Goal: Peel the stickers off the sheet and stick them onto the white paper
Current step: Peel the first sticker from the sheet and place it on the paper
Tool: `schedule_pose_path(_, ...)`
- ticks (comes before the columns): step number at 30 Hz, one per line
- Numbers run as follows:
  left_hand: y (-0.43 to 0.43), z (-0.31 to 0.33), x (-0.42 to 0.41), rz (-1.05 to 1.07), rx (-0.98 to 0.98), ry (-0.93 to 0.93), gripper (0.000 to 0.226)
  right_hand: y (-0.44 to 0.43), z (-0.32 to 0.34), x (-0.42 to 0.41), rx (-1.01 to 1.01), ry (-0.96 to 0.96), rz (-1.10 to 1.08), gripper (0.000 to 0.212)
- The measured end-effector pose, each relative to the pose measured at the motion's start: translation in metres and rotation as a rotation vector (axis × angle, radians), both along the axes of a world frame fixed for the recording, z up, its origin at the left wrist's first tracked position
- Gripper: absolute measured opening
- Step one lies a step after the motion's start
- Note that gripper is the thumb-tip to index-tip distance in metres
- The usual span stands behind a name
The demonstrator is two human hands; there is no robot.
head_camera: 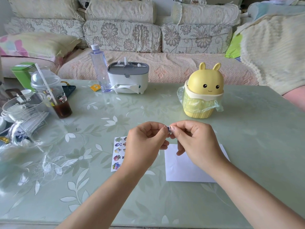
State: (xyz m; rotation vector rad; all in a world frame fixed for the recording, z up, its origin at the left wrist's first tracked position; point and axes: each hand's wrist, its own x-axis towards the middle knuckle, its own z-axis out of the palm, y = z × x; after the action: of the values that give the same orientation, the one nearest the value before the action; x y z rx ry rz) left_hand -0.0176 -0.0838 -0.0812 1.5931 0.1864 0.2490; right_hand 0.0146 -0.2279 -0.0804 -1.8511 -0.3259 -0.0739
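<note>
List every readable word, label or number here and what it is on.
"Drink", mirrored, then a cut-off word starting "mo": clear glass jug.
Plastic cup print: too blurred to read.
Orange packet, green tin: too small to read.
Sticker sheet: pictures only, no legible words.

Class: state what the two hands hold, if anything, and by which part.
The left hand and right hand together pinch one small sticker, with fingertips at its opposite side edges.

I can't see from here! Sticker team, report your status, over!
Left hand and right hand pinch one small sticker, held up. White paper lies under right hand. Nothing in the way.
</note>
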Motion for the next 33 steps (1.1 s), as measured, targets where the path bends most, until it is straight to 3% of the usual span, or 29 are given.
schedule_pose_path(10, 0.0012, -0.0010, 0.0013, 0.034, -0.025, 0.021, 0.010, -0.0004, -0.0008, -0.0001, -0.007, 0.010, -0.010, 0.014)
schedule_pose_path(16, -0.0007, 0.0000, -0.0006, 0.025, 0.006, 0.018, 0.008, -0.0011, -0.0044, 0.0019, -0.089, -0.077, -0.038, 0.015)
schedule_pose_path(26, 0.0007, 0.0004, -0.0002, 0.015, -0.024, 0.023, 0.010, -0.0020, 0.0013, 0.0003, -0.004, 0.002, 0.004, 0.016)
schedule_pose_path(33, -0.0005, 0.0004, -0.0017, 0.025, 0.019, 0.009, 0.008, -0.0018, -0.0033, 0.0012, -0.057, -0.069, -0.028, 0.015)
